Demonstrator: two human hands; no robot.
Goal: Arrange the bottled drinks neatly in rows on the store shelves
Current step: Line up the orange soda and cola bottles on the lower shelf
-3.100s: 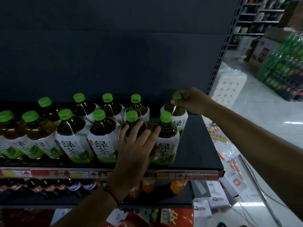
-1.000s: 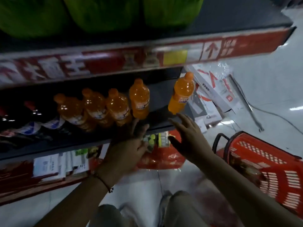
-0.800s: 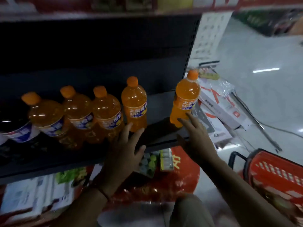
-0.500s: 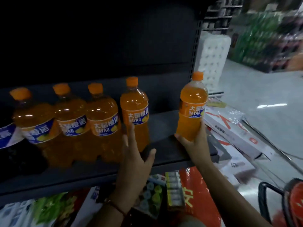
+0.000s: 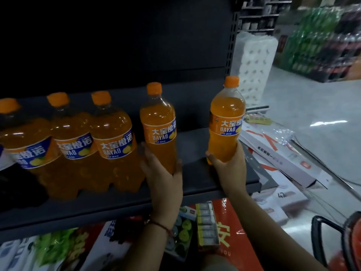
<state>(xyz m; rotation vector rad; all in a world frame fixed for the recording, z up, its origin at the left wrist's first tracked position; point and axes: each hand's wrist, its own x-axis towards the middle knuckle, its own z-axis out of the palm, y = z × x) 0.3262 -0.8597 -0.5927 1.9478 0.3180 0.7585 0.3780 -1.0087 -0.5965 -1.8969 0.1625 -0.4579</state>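
Two orange soda bottles gripped on dark shelf (image 5: 195,149): our left hand (image 5: 164,178) wraps center bottle (image 5: 159,124), right hand (image 5: 230,169) clamps 3 o'clock bottle (image 5: 226,122); three more bottles (image 5: 72,141) stand at 9 o'clock.

The picture is mostly dim. The back of the shelf (image 5: 117,45) is almost black, and the far left corner is lost in dark shadow. The orange bottles (image 5: 158,122) glow and have small white shiny spots on them. More light falls on the right side, where the pale floor (image 5: 312,114) shines with a bright white streak. The green bottles far away (image 5: 312,40) are blurry and smeared. The red basket (image 5: 351,241) in the corner is fuzzy too. Straight lines bend near the edges.
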